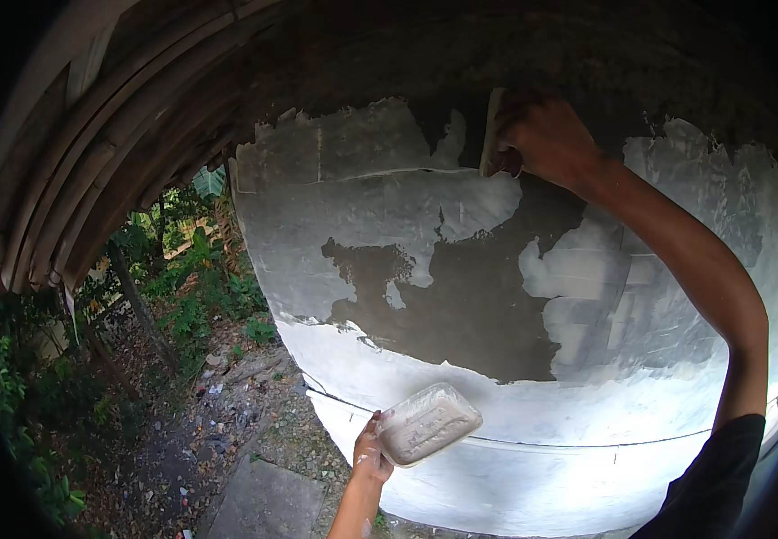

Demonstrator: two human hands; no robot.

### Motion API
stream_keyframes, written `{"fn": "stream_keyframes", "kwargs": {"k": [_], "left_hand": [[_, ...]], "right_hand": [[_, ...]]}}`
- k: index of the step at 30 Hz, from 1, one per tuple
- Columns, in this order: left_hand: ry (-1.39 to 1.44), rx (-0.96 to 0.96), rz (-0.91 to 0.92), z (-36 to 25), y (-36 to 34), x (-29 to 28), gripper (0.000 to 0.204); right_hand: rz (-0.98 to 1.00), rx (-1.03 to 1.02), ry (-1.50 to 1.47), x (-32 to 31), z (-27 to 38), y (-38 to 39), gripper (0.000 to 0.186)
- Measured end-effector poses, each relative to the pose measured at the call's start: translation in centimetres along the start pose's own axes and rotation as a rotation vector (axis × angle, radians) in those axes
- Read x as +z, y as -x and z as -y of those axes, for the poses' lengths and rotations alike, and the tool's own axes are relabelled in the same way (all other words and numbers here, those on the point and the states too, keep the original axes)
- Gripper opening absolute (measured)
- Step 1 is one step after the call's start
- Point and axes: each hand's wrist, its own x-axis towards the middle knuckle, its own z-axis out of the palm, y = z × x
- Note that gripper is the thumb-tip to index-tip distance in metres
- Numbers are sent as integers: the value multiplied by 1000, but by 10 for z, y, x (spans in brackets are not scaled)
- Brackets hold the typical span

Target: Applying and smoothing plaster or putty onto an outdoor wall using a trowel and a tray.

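My right hand [546,135] is raised high against a wall [461,305] and grips a flat trowel [490,126] pressed on edge to the surface. The wall is partly coated with pale grey plaster; a dark bare patch lies in its middle, below the trowel. My left hand [369,454] is low, near the wall's base, holding a shallow rectangular tray [426,424] smeared with white plaster. The tray is tilted and close to the wall.
A thin white cord [533,445] runs across the lower wall. Wooden roof boards [110,135] overhang at the upper left. Green plants [182,296] and littered ground [218,422] lie to the left; a concrete slab [263,499] sits below.
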Motion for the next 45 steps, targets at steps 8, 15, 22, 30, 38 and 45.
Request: {"fn": "stream_keyframes", "kwargs": {"k": [8, 15, 22, 30, 38, 45], "left_hand": [[-29, 23, 1, -6, 9, 16, 21], [-38, 57, -6, -4, 11, 15, 19], [-82, -60, -20, -1, 2, 4, 20], [-81, -143, 14, 4, -4, -2, 20], [-123, -162, 78, 6, 4, 10, 28], [-50, -141, 88, 31, 5, 3, 29]], "right_hand": [[-120, -84, 6, 34, 88, -95, 11], [16, -126, 25, 58, 125, -107, 9], [131, -31, 131, 16, 56, -15, 11], [2, -16, 130, -20, -15, 106, 19], [-323, 15, -87, -19, -18, 101, 27], [-150, 79, 135, 21, 16, 74, 22]]}}
